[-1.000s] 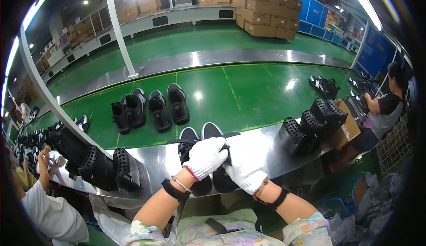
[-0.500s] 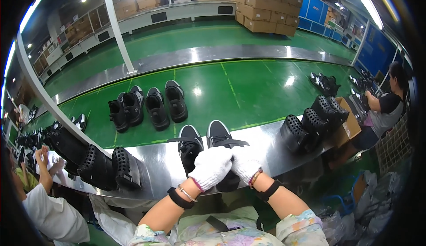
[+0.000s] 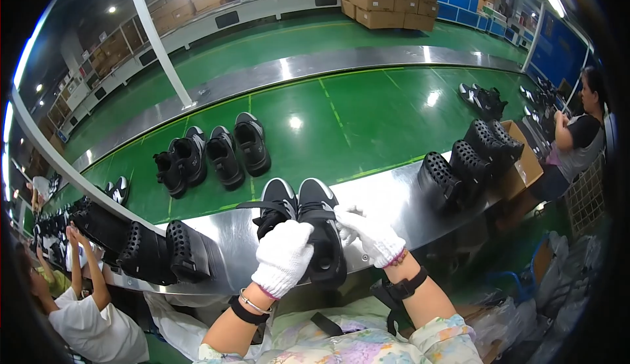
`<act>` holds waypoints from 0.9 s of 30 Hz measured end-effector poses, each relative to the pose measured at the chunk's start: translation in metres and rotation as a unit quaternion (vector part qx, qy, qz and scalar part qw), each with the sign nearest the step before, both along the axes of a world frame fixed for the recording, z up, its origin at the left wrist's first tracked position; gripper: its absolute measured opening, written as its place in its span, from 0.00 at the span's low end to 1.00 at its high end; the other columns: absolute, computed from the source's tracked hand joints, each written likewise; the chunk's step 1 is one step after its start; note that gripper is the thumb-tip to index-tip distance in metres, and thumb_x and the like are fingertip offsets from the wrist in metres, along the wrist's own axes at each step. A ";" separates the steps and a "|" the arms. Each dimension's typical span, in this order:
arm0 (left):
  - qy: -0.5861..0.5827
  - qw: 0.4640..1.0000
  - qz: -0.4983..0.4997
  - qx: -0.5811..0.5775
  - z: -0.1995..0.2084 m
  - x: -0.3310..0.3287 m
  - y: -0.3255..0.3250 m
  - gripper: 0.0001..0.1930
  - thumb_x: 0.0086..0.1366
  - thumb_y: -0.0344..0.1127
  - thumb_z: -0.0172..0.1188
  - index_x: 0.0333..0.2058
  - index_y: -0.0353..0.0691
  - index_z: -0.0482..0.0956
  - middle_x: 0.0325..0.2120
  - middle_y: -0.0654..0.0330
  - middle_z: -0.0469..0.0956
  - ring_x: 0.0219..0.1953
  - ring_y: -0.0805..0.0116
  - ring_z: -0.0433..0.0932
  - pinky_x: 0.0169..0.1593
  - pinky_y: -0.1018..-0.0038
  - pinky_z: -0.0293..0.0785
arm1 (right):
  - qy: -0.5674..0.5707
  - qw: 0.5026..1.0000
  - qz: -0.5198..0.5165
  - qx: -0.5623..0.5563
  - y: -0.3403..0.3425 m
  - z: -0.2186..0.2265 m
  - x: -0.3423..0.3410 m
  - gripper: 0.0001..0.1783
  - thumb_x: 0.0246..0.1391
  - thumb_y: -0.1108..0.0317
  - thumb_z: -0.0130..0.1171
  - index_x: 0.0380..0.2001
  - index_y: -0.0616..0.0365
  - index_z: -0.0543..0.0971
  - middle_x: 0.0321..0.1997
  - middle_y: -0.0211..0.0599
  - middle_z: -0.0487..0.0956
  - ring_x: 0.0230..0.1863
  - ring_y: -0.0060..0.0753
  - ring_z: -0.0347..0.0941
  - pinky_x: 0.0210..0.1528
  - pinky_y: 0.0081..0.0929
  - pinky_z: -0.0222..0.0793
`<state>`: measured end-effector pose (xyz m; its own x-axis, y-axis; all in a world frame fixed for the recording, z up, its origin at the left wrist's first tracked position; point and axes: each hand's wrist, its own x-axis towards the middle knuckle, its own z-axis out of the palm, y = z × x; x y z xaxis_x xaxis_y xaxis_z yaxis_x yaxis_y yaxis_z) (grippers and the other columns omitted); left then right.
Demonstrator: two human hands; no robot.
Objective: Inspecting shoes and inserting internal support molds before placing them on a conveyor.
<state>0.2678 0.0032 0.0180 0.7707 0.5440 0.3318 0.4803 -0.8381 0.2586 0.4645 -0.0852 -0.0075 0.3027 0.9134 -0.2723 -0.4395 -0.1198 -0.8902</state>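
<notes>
As the central shoe pair (image 3: 323,252) is standing on the desk (image 3: 387,196), the left strap (image 3: 252,205) is jutting loose, the right strap (image 3: 317,215) lying across; left hand (image 3: 283,259) is resting curled, right hand (image 3: 373,236) half-open, grips unclear.

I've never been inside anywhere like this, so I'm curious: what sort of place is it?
Probably a shoe factory or packing workshop: many black shoes stand on a long green surface, cardboard boxes are stacked at the back, and other people are alongside.
</notes>
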 end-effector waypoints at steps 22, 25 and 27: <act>-0.104 0.994 -0.005 -0.029 0.012 -0.010 -0.017 0.15 0.59 0.40 0.68 0.42 0.41 0.79 0.29 0.55 0.79 0.34 0.52 0.80 0.37 0.61 0.77 | -0.706 0.705 -0.001 0.067 -0.019 -0.016 -0.035 0.18 0.52 0.64 0.63 0.45 0.57 0.74 0.36 0.52 0.80 0.35 0.57 0.78 0.36 0.48 0.75; -0.171 0.985 -0.023 -0.007 0.016 -0.040 -0.031 0.14 0.57 0.35 0.69 0.41 0.42 0.79 0.28 0.56 0.78 0.32 0.53 0.79 0.35 0.61 0.77 | -0.740 0.671 0.045 0.002 0.005 -0.013 -0.021 0.18 0.52 0.67 0.62 0.47 0.56 0.76 0.38 0.54 0.80 0.36 0.58 0.78 0.39 0.49 0.76; -0.158 0.986 0.045 -0.002 0.015 -0.072 -0.040 0.13 0.57 0.33 0.68 0.42 0.41 0.80 0.32 0.56 0.81 0.34 0.54 0.81 0.37 0.62 0.78 | -0.682 0.729 0.045 -0.023 0.022 -0.004 -0.004 0.18 0.52 0.67 0.62 0.48 0.55 0.78 0.41 0.53 0.80 0.37 0.59 0.78 0.42 0.50 0.75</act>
